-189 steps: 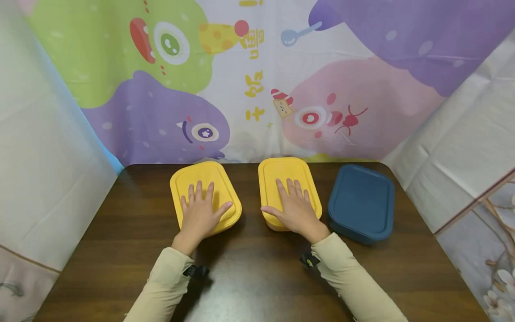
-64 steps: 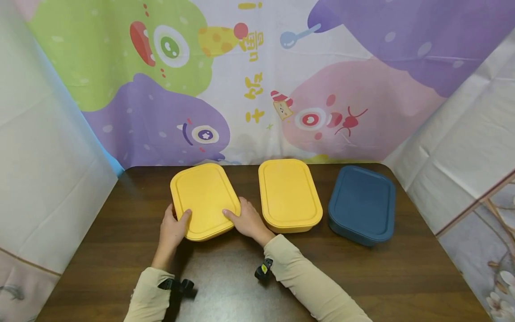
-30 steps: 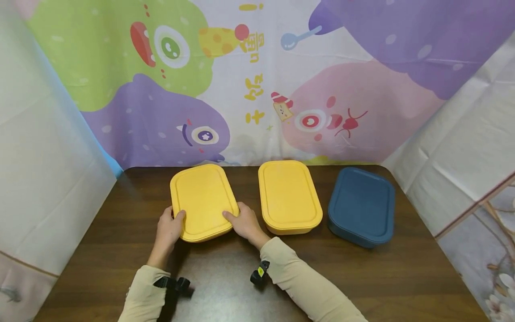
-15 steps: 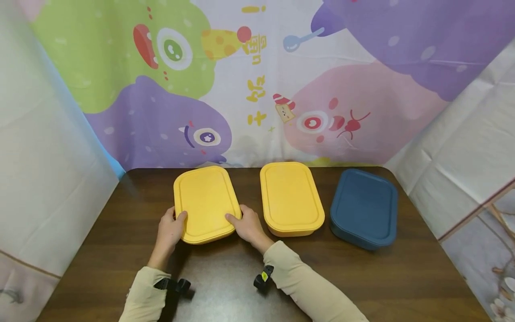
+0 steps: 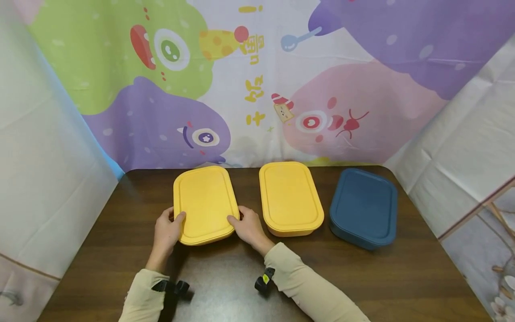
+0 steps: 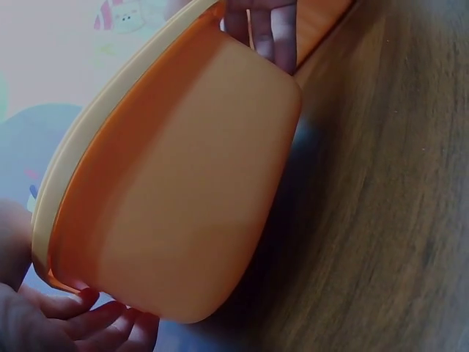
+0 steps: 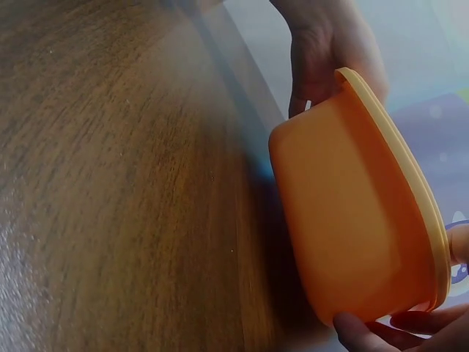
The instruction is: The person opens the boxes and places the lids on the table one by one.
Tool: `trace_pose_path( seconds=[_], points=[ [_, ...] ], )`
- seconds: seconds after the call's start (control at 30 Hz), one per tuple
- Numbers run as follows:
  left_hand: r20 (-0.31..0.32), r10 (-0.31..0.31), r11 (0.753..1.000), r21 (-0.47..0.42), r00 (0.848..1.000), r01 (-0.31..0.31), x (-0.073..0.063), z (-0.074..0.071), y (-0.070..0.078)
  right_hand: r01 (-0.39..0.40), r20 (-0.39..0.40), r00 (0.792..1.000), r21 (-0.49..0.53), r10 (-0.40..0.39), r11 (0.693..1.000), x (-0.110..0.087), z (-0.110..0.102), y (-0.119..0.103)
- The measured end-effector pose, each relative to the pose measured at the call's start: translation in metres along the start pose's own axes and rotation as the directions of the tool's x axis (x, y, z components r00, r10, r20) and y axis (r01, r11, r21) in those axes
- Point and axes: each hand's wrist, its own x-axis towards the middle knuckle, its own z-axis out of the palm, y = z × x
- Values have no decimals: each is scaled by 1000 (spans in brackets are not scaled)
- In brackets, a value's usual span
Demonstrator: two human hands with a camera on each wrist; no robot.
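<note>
At the left of the table sits a yellow food container [image 5: 206, 197] with a yellow lid. My left hand [image 5: 166, 232] grips its left side near the front corner, thumb over the lid's edge. On the opposite side my right hand [image 5: 249, 229] holds it the same way, thumb on the lid. The left wrist view shows the container's [image 6: 183, 176] plain front wall, with the left hand's fingers [image 6: 117, 323] under the lid's rim. In the right wrist view, right-hand fingers [image 7: 366, 334] curl along the container's [image 7: 352, 213] side. What the container holds is hidden.
A second yellow lidded container [image 5: 291, 194] stands just right of my right hand. Farther right is a dark blue lidded container [image 5: 364, 208]. All are on a dark wooden table [image 5: 225, 286], with a printed cartoon curtain [image 5: 257, 143] right behind its back edge.
Both hands first lay spread on the two yellow lids. The right hand has since moved left to the left container, and the left hand to its side. Lately the container has turned slightly.
</note>
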Motion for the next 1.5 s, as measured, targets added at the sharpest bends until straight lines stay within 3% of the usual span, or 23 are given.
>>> trace_pose_path(
  seconds=[0.33,0.97,1.5],
  points=[
    [-14,-28,999,-22,1000,28,-2,-6,2,21,-11,1000,29,-21,999,-2,3,-4],
    [-75,-21,999,-37,997,18,-4,-17,0,21,6,1000,66,-21,998,-4,11,-11],
    [-76,-31,999,-41,997,28,-6,-27,-2,43,24,999,76,-45,996,-6,18,-17]
  ],
)
